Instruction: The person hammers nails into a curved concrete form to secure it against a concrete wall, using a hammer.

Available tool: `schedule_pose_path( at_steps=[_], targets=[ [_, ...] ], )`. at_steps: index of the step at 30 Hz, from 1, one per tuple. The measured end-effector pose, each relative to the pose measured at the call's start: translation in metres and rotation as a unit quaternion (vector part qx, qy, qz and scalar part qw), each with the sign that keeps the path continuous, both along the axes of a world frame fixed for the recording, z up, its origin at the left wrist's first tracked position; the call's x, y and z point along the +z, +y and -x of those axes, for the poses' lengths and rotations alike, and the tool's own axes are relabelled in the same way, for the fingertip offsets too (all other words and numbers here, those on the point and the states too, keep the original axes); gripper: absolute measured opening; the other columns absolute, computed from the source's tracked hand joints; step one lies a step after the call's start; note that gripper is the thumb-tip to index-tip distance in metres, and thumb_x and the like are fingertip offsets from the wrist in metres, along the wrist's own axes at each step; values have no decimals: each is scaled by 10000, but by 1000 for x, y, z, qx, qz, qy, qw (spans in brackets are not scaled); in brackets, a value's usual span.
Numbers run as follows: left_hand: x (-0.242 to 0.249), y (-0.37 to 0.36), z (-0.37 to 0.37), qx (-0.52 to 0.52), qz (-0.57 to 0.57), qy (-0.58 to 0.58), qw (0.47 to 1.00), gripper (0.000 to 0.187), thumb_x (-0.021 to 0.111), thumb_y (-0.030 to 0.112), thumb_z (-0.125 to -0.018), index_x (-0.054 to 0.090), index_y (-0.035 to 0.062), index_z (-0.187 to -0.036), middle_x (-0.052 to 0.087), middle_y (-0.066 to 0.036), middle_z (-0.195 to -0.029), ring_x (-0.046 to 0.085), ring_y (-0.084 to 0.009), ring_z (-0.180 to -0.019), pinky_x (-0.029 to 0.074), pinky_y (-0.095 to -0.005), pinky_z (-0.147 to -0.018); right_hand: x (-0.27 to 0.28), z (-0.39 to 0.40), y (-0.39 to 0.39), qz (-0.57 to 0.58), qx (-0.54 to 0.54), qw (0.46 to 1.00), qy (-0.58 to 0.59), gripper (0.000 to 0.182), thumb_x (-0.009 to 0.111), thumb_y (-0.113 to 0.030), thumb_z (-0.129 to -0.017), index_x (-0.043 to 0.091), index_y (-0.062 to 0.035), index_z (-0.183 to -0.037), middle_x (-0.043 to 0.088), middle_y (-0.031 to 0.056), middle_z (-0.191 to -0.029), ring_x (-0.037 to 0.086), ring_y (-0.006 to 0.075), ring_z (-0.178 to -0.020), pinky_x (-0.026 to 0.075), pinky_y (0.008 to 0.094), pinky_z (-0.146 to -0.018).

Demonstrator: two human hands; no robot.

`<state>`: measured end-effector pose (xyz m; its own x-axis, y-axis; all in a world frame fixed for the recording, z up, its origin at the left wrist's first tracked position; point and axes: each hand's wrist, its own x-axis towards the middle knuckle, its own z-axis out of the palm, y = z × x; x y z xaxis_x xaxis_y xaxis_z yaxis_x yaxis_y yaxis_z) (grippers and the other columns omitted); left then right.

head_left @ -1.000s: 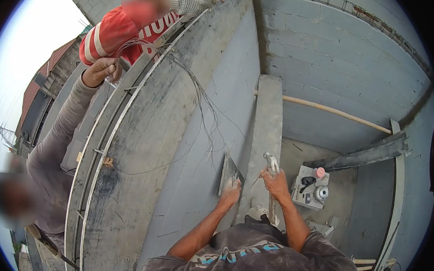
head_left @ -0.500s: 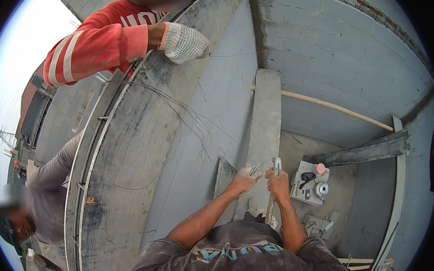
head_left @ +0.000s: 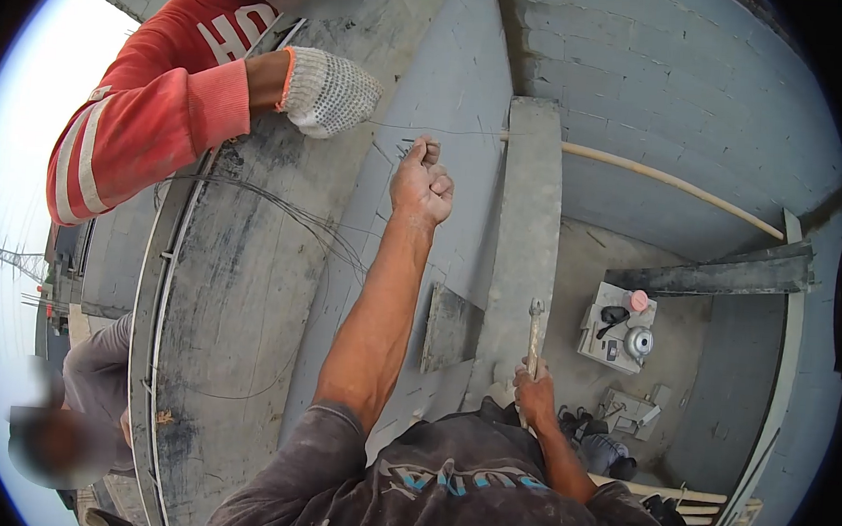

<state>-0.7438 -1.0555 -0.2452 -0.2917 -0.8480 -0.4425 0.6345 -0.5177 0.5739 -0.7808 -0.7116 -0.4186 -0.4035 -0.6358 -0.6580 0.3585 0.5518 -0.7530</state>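
Observation:
My left hand (head_left: 422, 188) is raised and closed, reaching toward the grey block wall (head_left: 442, 71). Thin dark nails (head_left: 407, 148) stick out from its fingers. Just above them runs a thin wire (head_left: 439, 129), stretched from a co-worker's gloved hand (head_left: 333, 94) toward the long grey plank (head_left: 531, 193). Low in front of my chest, my right hand (head_left: 534, 395) is wrapped round the handle of a hammer (head_left: 534, 333), its head pointing up beside the plank.
A wide stained board (head_left: 237, 271) runs along the left, with loose wires (head_left: 289, 212) over it. Another person (head_left: 95, 388) is at lower left. Below right, a kettle (head_left: 638, 343) and a pink-lidded container (head_left: 638, 300) rest on a pale block; a person (head_left: 604, 455) is also down there.
My left hand has moved up and left from beside the hammer to near the wire. My right hand has lowered slightly with the hammer. The gloved hand has shifted left in view.

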Motion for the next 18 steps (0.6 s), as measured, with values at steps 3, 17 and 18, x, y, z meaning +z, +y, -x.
schedule_pose_path(
  at_steps=[3,17,18],
  targets=[
    [-5,-22,-10,30,3,-1,1000,132,497,253,-984,573,165,-1045,562,76,-814,283,-46,-454,231,-180,-376,10,5,-1,-7,0,999,-52,317,533,-232,-948,476,-68,-1213,472,-4,-696,428,72,-505,369,250,-431],
    [-18,-41,-31,58,26,44,997,134,503,256,-978,592,157,-958,584,83,-821,292,-49,-431,243,-183,-371,27,23,-81,149,24,988,-32,285,607,-253,-921,499,-35,-1070,485,7,-656,434,81,-443,372,256,-394],
    [-20,-43,-33,53,27,53,997,134,503,255,-978,591,156,-956,586,83,-823,293,-49,-428,246,-184,-368,36,24,-93,175,19,984,-40,283,609,-263,-923,495,-36,-1049,483,5,-650,430,79,-431,370,255,-384]
  ],
)
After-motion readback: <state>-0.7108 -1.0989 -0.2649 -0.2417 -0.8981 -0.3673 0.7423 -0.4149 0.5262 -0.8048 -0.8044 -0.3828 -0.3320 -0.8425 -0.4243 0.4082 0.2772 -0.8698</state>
